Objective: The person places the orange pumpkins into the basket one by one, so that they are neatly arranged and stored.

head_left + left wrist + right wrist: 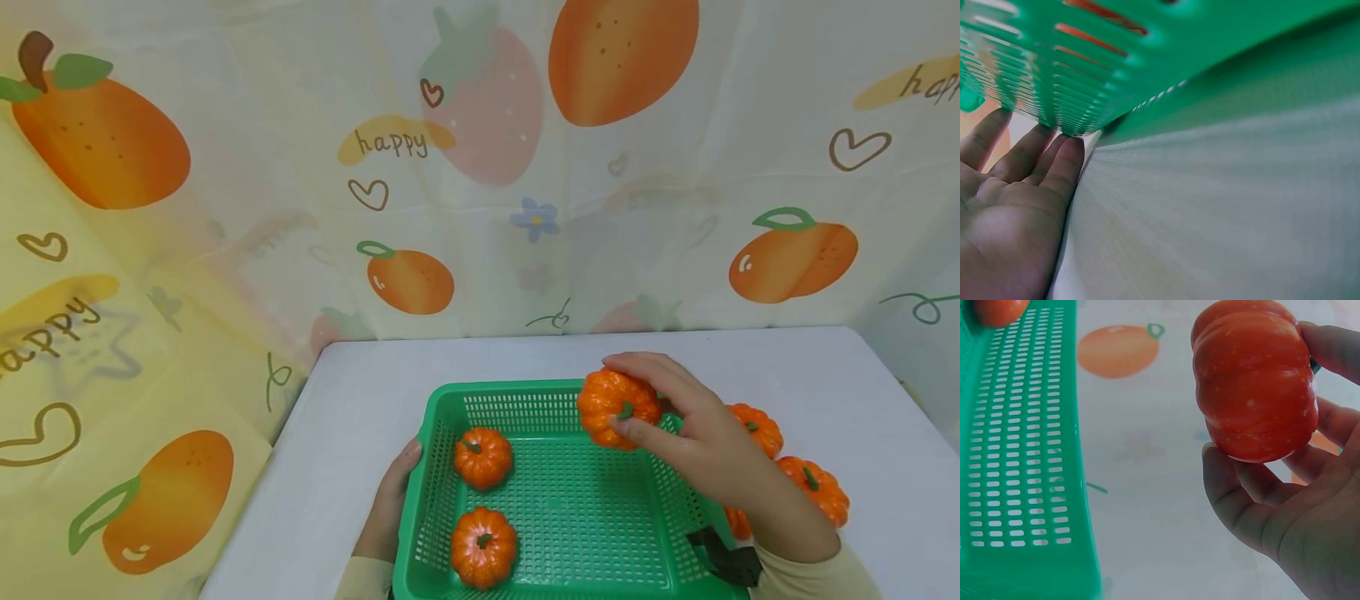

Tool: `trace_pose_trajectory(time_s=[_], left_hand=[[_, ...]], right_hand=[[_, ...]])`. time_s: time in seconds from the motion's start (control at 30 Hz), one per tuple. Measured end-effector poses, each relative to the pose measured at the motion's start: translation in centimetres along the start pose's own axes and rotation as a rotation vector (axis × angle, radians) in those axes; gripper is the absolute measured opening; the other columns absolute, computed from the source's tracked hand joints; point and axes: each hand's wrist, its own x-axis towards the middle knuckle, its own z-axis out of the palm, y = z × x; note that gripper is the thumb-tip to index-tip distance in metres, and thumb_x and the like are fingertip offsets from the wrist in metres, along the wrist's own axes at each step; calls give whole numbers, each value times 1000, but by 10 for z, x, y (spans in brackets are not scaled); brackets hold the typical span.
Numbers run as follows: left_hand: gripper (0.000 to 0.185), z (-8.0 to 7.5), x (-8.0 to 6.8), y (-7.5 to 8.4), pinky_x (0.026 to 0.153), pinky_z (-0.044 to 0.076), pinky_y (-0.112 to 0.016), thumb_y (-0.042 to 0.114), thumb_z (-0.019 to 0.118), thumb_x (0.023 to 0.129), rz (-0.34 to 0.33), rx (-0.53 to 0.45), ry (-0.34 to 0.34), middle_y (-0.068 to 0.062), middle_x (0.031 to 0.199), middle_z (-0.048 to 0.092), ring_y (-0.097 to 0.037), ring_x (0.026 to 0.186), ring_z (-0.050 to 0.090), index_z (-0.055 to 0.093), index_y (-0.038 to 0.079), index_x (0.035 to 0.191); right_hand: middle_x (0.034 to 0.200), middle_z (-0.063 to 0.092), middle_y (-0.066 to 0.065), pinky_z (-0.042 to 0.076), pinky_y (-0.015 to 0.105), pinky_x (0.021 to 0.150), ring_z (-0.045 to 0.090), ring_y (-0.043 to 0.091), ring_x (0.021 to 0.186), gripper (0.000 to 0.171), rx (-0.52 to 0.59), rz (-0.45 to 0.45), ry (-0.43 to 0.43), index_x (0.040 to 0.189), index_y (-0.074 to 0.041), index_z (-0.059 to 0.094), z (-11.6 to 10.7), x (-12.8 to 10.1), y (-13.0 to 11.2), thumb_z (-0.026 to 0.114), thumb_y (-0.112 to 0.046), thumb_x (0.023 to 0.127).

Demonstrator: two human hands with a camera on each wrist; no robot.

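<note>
My right hand point(705, 437) holds a small orange toy pumpkin point(603, 410) with a green stem above the right part of a green plastic basket point(570, 508). In the right wrist view, the fingers and thumb grip the ribbed pumpkin point(1254, 381) from its sides. Two more pumpkins lie inside the basket along its left side, one farther back point(483, 460) and one nearer point(483, 552). At the basket's left side rests my left hand point(392, 496). Its fairly straight fingertips touch the slotted outer wall point(1085, 81) in the left wrist view.
Right of the basket, several pumpkins, among them one pumpkin point(821, 492), lie on the white table point(885, 417), partly behind my right forearm. Beside that wrist is a black object point(726, 560). A fruit-printed cloth point(480, 217) hangs behind the table and at its left.
</note>
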Motion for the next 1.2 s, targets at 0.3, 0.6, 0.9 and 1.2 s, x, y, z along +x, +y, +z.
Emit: trace_pose_trajectory(time_s=[0.3, 0.6, 0.9, 1.2], left_hand=[[71, -4, -1, -2, 110, 46, -63, 56, 37, 111, -5, 0, -21, -24, 170, 33, -46, 146, 43, 25, 25, 174], [72, -5, -3, -2, 107, 49, -62, 58, 36, 111, -19, 12, -10, -25, 167, 36, -44, 141, 48, 25, 24, 174], [73, -5, -1, -3, 106, 49, -63, 57, 37, 111, -12, 21, -4, -26, 167, 36, -45, 141, 49, 25, 22, 174], [74, -5, -1, -2, 104, 52, -61, 57, 37, 111, -15, 17, -4, -27, 165, 37, -42, 137, 53, 25, 22, 174]], right_hand=[[155, 53, -2, 51, 24, 91, 57, 18, 123, 64, 14, -11, -18, 158, -23, 56, 6, 4, 2, 75, 2, 101], [155, 52, -2, 53, 26, 91, 58, 19, 120, 61, 42, -35, -53, 156, -22, 57, 14, 10, 1, 74, 1, 102], [151, 54, -1, 56, 29, 95, 58, 21, 121, 55, 72, -37, -80, 152, -20, 59, 22, 15, 0, 75, -1, 102], [150, 54, 2, 58, 33, 94, 59, 21, 121, 53, 74, -41, -99, 150, -19, 61, 33, 19, 4, 76, -4, 102]])
